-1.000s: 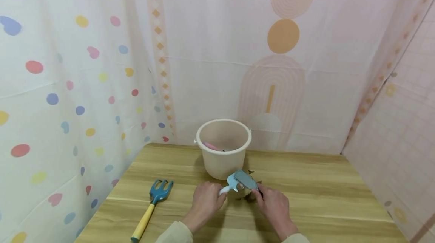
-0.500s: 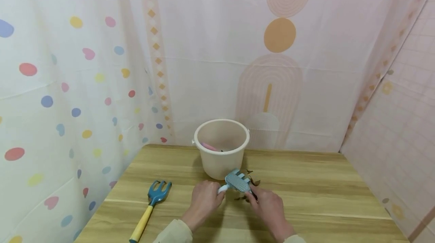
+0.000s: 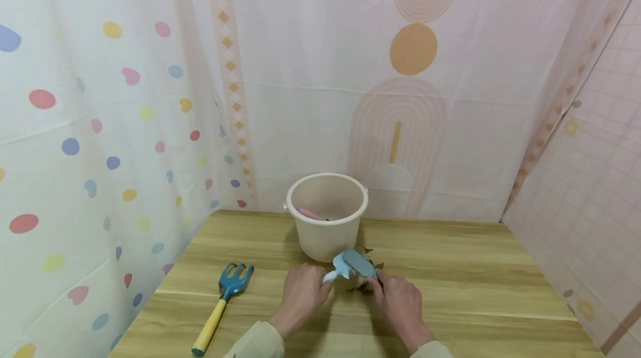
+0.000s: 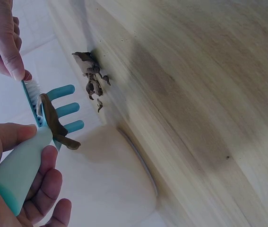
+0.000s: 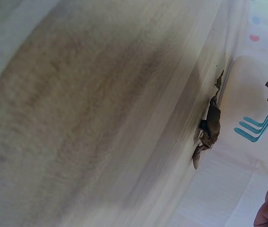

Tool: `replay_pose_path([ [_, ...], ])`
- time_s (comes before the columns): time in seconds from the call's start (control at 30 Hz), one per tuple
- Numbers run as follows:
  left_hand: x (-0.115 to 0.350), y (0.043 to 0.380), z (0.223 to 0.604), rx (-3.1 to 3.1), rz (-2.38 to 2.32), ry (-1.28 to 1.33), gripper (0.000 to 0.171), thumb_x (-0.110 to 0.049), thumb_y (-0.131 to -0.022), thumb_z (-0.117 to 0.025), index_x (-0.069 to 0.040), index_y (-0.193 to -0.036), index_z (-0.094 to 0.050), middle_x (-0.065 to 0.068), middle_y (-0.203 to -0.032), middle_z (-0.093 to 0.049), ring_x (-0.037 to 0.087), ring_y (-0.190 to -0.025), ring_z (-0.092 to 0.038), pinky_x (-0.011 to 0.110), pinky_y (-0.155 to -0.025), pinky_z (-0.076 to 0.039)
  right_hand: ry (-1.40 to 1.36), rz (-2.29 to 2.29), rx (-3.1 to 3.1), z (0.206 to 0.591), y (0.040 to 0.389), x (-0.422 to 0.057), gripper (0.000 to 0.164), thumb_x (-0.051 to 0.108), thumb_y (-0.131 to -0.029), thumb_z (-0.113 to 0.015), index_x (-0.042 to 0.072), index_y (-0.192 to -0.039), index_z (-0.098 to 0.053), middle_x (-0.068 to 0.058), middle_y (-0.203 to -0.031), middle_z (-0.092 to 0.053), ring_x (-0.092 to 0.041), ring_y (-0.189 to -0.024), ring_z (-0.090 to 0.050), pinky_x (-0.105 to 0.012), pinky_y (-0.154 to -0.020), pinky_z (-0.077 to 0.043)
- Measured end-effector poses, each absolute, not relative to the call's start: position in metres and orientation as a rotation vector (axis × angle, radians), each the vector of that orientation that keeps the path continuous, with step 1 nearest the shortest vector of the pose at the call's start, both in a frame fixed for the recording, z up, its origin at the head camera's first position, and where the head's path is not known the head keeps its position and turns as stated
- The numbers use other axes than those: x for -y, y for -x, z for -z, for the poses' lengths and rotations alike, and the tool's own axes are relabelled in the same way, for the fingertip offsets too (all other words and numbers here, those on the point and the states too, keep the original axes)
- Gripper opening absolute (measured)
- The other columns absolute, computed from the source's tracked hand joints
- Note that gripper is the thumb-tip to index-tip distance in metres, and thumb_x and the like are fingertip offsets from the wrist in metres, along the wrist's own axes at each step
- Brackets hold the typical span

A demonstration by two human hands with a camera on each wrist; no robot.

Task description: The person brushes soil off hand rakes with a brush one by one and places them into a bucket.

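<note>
My left hand (image 3: 302, 289) grips the pale handle of a small light-blue hand fork (image 3: 341, 266), its three bent tines plain in the left wrist view. A dry brown leaf (image 4: 52, 116) hangs across the fork's head. With the thumb on its back, my right hand (image 3: 399, 299) holds a grey-blue brush (image 3: 359, 263). Its white bristles (image 4: 33, 91) lie against the fork's head. Seen from the head, the brush covers most of the tines. More dry leaves (image 5: 212, 123) lie on the wooden table below the tools.
A cream bucket (image 3: 328, 241) stands just behind the hands, with a pink object (image 3: 310, 214) inside. To the left lies a larger blue hand fork (image 3: 234, 282) with a yellow handle. Curtains (image 3: 300, 96) hang behind the table (image 3: 466, 274).
The brush has slid left and down across the fork, baring the tines, then back up and right over them. The left hand stays nearly still with the fork.
</note>
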State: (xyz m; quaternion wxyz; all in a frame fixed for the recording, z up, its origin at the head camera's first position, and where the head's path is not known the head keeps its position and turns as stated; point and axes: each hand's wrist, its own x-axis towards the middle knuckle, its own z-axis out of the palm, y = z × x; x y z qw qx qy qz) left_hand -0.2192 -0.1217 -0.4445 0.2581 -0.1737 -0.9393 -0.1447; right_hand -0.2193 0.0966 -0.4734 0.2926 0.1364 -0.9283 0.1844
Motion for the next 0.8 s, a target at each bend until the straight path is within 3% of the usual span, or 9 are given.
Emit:
replay_pose_path([
  [0.43, 0.1207, 0.2182, 0.4454, 2.551, 0.397, 0.487, 0.034, -0.019, -0.077, -0.077, -0.018, -0.055, -0.052, -0.01, -0.052, -0.045, 0.012, -0.05, -0.048, 0.03, -0.048, -0.038, -0.301, -0.526, 2.528, 0.4792, 0.223, -0.0994, 0.025, 0.032, -0.089, -0.073, 0.011, -0.102, -0.076, -0.007, -0.072, -0.07, -0.015, -0.049, -0.056, -0.029, -0.04, -0.034],
  [0.67, 0.1217, 0.2173, 0.4466, 2.558, 0.429, 0.478, 0.036, -0.019, -0.077, -0.076, -0.019, -0.054, -0.049, -0.01, -0.051, -0.044, 0.012, -0.048, -0.046, 0.03, -0.047, -0.037, -0.291, -0.573, 2.497, 0.4767, 0.2221, -0.0992, 0.025, 0.031, -0.088, -0.073, 0.011, -0.104, -0.077, -0.007, -0.068, -0.068, -0.012, -0.047, -0.047, -0.029, -0.039, -0.033],
  [0.8, 0.1231, 0.2184, 0.446, 2.567, 0.437, 0.45, 0.037, -0.019, -0.077, -0.075, -0.02, -0.053, -0.047, -0.009, -0.05, -0.043, 0.012, -0.047, -0.045, 0.03, -0.045, -0.036, -0.4, -0.6, 2.387, 0.4732, 0.2217, -0.0994, 0.024, 0.029, -0.086, -0.076, 0.013, -0.104, -0.077, -0.005, -0.071, -0.07, -0.015, -0.049, -0.055, -0.03, -0.041, -0.037],
])
